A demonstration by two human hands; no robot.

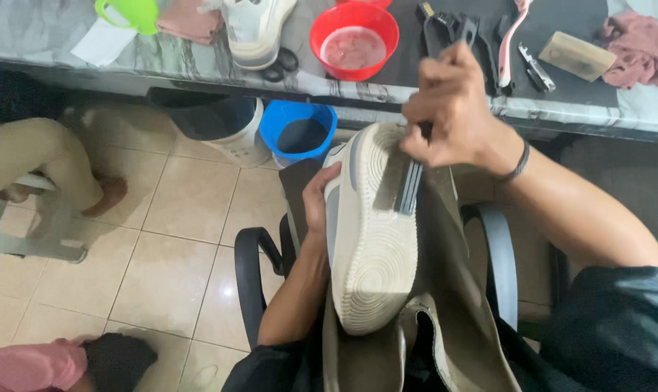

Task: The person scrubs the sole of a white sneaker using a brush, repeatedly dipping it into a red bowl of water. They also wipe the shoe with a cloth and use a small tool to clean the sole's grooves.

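A white sneaker lies sole-up on my lap over a brownish apron. My left hand grips its side from the left, fingers wrapped around the upper. My right hand is closed on a dark brush, whose bristle head presses flat on the sole near the toe. A dark band sits on my right wrist.
A marble-patterned table ahead carries a red bowl of liquid, a second white shoe, scissors, a green cup, brushes, pink cloths. Below stand a blue bucket and a white bin. Another person's legs sit at left.
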